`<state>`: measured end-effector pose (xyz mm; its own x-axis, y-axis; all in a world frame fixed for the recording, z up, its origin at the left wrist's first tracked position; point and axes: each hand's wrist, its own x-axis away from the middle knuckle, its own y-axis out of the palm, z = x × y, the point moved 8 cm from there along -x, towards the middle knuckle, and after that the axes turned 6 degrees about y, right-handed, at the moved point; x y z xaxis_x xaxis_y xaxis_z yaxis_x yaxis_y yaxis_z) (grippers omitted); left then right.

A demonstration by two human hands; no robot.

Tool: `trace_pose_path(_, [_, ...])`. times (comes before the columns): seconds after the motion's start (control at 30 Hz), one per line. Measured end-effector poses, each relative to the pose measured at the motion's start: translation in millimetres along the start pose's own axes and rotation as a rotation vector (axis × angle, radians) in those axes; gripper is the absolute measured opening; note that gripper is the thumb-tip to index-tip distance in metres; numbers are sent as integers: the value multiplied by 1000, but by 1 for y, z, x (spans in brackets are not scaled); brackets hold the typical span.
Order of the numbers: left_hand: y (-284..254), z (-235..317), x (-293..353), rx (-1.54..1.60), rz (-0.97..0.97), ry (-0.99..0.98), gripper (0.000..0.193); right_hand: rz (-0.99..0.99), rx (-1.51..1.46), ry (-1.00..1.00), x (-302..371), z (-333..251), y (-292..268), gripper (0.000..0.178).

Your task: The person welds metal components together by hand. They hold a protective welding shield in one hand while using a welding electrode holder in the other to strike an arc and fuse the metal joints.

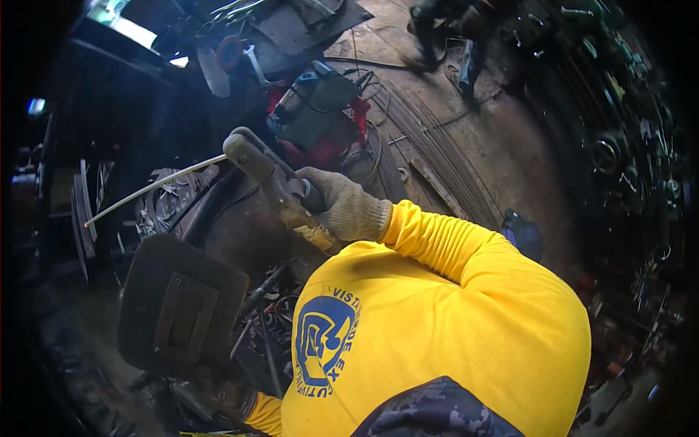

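My right hand (346,202), in a grey-beige knitted glove, is closed around a welding electrode holder (255,159) with worn tape on its handle. A thin pale welding rod (156,187) sticks out of its jaw toward the left, with a small orange glow at its tip. Low on the left, my left hand (231,395) is in shadow at the bottom of a dark hand-held welding shield (149,320). Its fingers are closed there, partly hidden. The shield has a rectangular window frame and stands below the rod, apart from it.
Beyond my right hand sits a green and red machine (320,98) with cables. Long metal bars (437,156) lie on the brown floor. A wrench (255,64) rests on a plate at the back. Scrap metal (171,200) is heaped left; dark clutter lines the right side.
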<state>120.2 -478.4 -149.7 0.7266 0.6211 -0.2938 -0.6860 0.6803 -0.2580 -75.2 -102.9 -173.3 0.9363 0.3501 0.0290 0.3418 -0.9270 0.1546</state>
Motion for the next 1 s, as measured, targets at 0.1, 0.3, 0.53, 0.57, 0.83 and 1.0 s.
trace_pose_path(0.1, [18,7,-6,-51,-92,42,30,58,-164,25,3,7,-20,56])
trace_pose_path(0.3, [87,35,-1,-376,-502,426,30,54,-795,126,-13,37,-53,38])
trace_pose_path(0.53, [256,69,11,5,-703,-61,32,449,-212,-88,-2,11,-153,36])
trace_pose_path(0.57, [282,70,16,106,-703,-239,35,519,-50,-115,4,9,-170,38])
trace_pose_path(0.83, [467,123,65,508,-1339,-511,56,730,84,304,61,91,-293,54])
trace_pose_path(1.0, [509,89,79,725,-1505,-468,65,1056,-578,-72,105,128,-316,63])
